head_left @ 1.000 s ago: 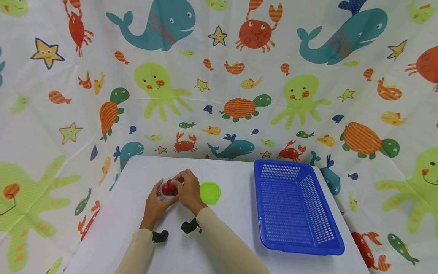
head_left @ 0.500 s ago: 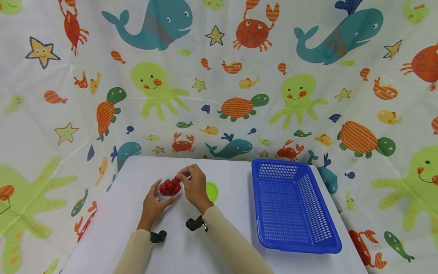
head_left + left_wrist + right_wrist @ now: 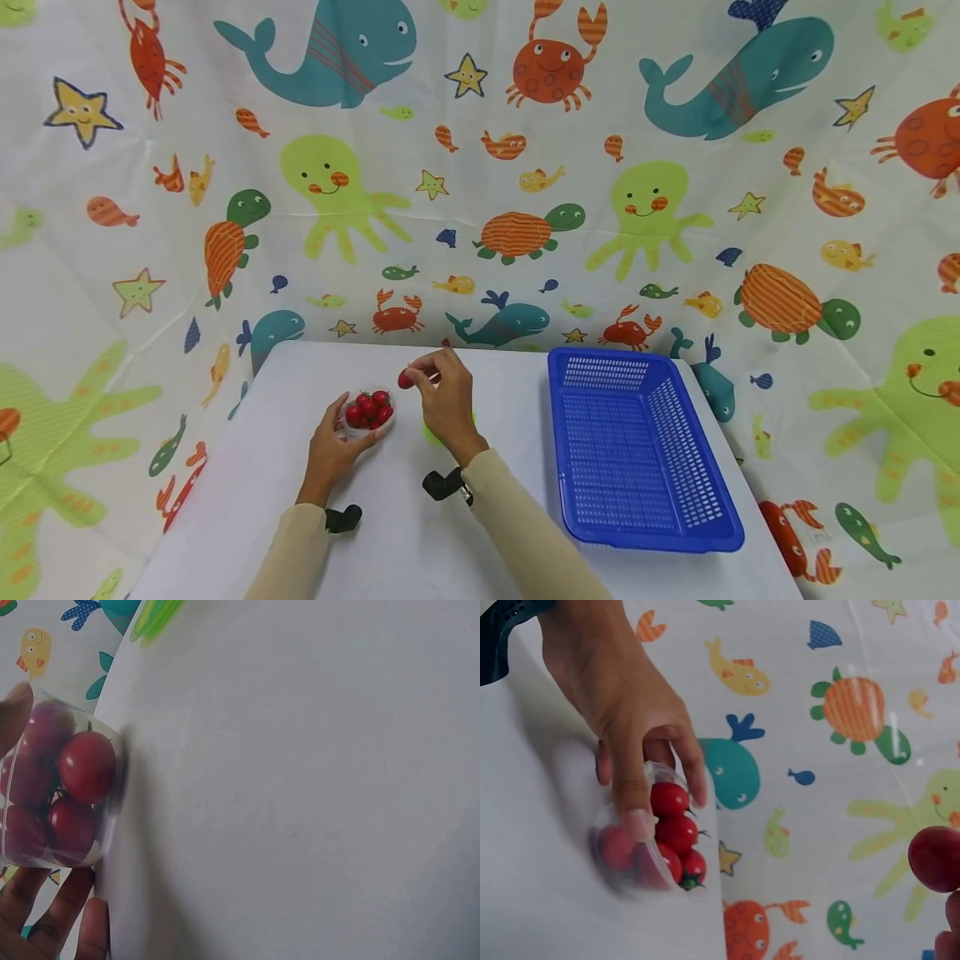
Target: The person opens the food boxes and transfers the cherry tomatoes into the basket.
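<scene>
A small clear plastic container [image 3: 111, 802] full of red cherry tomatoes [image 3: 367, 410] stands on the white table, left of centre. My left hand [image 3: 332, 448] grips it around the sides, thumb and fingers on opposite walls, as the right wrist view also shows. Up and to the right of the container, my right hand [image 3: 450, 406] pinches a single cherry tomato [image 3: 406, 380] between thumb and fingertips, apart from the rest. That same tomato [image 3: 936, 859] appears at the right edge of the right wrist view. Beneath my right hand lies a bright green lid [image 3: 433, 435], mostly hidden.
A large blue plastic basket [image 3: 561, 467] with slotted walls stands on the right side of the white table [image 3: 510, 500]. Behind and beside the table hangs a white curtain [image 3: 480, 117] printed with sea animals.
My right hand has lifted one cherry tomato out of the container and moved it up and to the right, now covering most of the green lid. My left hand stays on the container.
</scene>
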A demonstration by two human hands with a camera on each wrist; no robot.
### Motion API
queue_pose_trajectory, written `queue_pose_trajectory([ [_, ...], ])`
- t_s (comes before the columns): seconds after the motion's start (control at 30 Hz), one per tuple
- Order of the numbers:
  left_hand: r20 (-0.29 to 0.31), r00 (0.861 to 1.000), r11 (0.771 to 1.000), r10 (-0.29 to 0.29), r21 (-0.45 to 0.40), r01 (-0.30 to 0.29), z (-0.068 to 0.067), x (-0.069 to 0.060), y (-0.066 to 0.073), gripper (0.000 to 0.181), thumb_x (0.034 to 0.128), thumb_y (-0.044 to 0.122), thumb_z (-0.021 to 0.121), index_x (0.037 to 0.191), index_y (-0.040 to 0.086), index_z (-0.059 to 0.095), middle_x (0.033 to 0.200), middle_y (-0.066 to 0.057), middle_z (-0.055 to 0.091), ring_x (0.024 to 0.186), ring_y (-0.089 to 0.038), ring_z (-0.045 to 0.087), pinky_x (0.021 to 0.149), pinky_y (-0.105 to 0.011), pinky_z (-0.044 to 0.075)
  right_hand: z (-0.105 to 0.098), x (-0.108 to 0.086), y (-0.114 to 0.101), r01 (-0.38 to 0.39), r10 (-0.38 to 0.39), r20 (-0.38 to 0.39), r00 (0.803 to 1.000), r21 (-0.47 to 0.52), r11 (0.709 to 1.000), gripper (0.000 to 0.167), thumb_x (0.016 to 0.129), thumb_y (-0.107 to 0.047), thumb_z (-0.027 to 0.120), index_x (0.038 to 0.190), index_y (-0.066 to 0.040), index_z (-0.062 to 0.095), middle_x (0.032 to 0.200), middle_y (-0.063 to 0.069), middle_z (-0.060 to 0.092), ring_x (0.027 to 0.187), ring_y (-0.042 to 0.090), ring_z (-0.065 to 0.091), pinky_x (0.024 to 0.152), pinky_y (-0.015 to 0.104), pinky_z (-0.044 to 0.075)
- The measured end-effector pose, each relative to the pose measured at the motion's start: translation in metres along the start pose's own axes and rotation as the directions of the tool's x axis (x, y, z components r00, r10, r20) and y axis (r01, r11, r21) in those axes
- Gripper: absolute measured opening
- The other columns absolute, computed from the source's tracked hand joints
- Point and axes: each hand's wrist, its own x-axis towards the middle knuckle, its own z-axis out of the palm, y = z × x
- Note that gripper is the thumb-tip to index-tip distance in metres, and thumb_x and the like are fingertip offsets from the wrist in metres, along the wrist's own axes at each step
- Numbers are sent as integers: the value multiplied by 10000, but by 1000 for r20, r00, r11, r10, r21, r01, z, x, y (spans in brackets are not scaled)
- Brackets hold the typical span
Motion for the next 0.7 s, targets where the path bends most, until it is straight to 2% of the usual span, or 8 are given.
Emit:
queue_pose_trajectory([
  [0.07,3,1000,1000,-4,-1,4,1,0,0,1087,884,485,856,1715,248,196,1751,-201,271,1542,-478,356,1174,-677,420,-6,0,-1,-5,5,-16,1000,1,1000,127,1008,-235,741,1074,-127,733,1071,22,684,948,132,665,843,375,631],
  [0.17,10,1000,1000,-6,-4,6,1,0,0,1084,884,472,859,1715,249,199,1754,-197,265,1549,-476,349,1177,-675,416,-14,1,-3,-14,14,-39,999,3,1000,136,1008,-241,741,1077,-123,736,1073,27,687,950,141,662,849,398,637],
  [0.4,10,1000,1000,-1,2,0,2,1,-1,1077,891,469,855,1715,245,198,1752,-200,267,1538,-475,362,1177,-674,423,-31,4,-8,4,-5,-79,997,-10,1000,142,1007,-245,741,1072,-119,744,1041,29,678,939,151,658,817,262,597],
  [0.7,7,1000,1000,8,-13,-8,0,1,0,1087,877,493,860,1711,239,212,1746,-205,283,1527,-474,374,1160,-686,433,-48,7,-10,20,-20,-124,992,-6,1000,137,984,-225,769,1053,-107,748,1041,30,670,928,155,654,816,259,601],
])
